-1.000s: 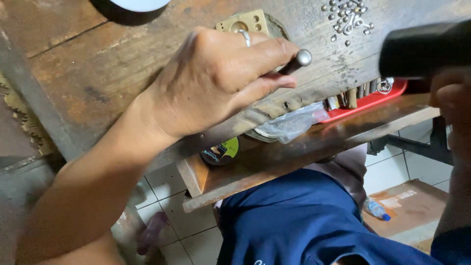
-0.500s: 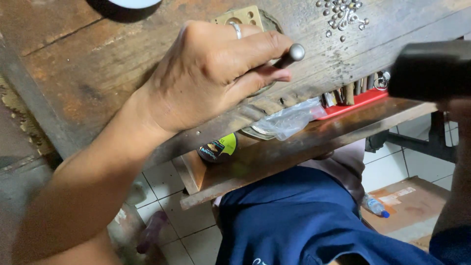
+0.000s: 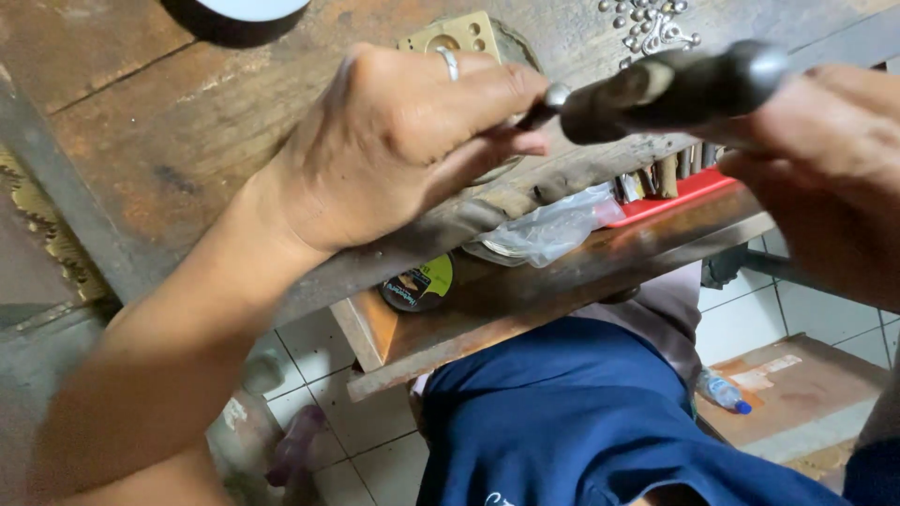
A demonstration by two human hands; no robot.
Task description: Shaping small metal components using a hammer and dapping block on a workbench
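My left hand [image 3: 403,141], a ring on one finger, is closed around a thin metal punch [image 3: 548,101] whose rounded silver top sticks out past my fingers. It rests on a worn wooden workbench [image 3: 187,112]. My right hand [image 3: 830,159] grips a dark hammer [image 3: 675,86], and the hammer's head is against the punch's top. A small brass plate with holes [image 3: 450,36] lies on the bench just behind my left hand; whatever is under the punch tip is hidden by my fingers.
Several small silver studs [image 3: 652,21] lie at the bench's far right. A lower wooden shelf [image 3: 562,290] holds a red tray of tools [image 3: 675,183], a clear plastic bag [image 3: 548,230] and a round tin [image 3: 417,283]. Below are my blue-clad lap [image 3: 581,422], tiled floor and a plastic bottle [image 3: 722,392].
The hammer in my right hand has swung in from the right and down onto the punch top. My left hand has kept the punch in place.
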